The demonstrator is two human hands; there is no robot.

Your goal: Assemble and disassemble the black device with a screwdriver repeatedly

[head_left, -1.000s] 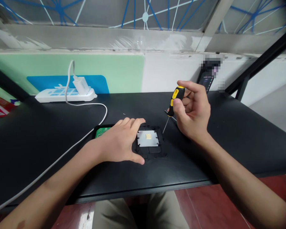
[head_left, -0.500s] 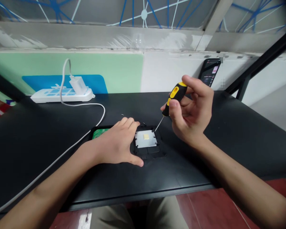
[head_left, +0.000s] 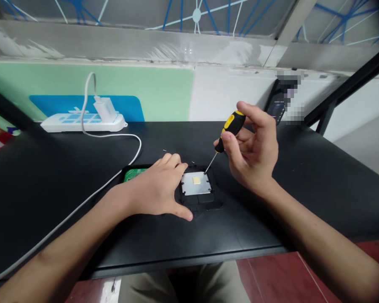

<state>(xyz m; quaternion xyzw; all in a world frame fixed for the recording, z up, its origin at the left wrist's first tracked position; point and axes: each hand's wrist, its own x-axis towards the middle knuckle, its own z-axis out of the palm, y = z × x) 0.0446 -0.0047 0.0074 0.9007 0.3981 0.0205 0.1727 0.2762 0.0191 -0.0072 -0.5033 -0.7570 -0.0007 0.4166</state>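
Observation:
A black plastic casing (head_left: 206,200) lies flat on the table, with a silver metal plate (head_left: 189,188) set in it. At the plate's middle is a small pale-yellow square pad (head_left: 196,180). My left hand (head_left: 159,185) spans the casing, thumb at the near side and fingers at the far side, steadying it. Partly under that hand, a green circuit board (head_left: 133,173) shows at the left. My right hand (head_left: 255,147) grips a yellow-and-black screwdriver (head_left: 233,124) by its handle. The tilted shaft reaches down, its tip at the plate's far right corner.
Two tiny screws, one (head_left: 164,150) and another (head_left: 193,162), lie beyond the casing. A white power strip (head_left: 66,125) holds a charger (head_left: 105,110), whose white cable (head_left: 91,195) crosses the table (head_left: 227,240) at left. A phone (head_left: 275,103) leans on the wall at the back right.
The whole view has shifted slightly. My right hand and the screwdriver have moved a little left relative to the casing, with the tip still at the same corner. My left hand keeps its place.

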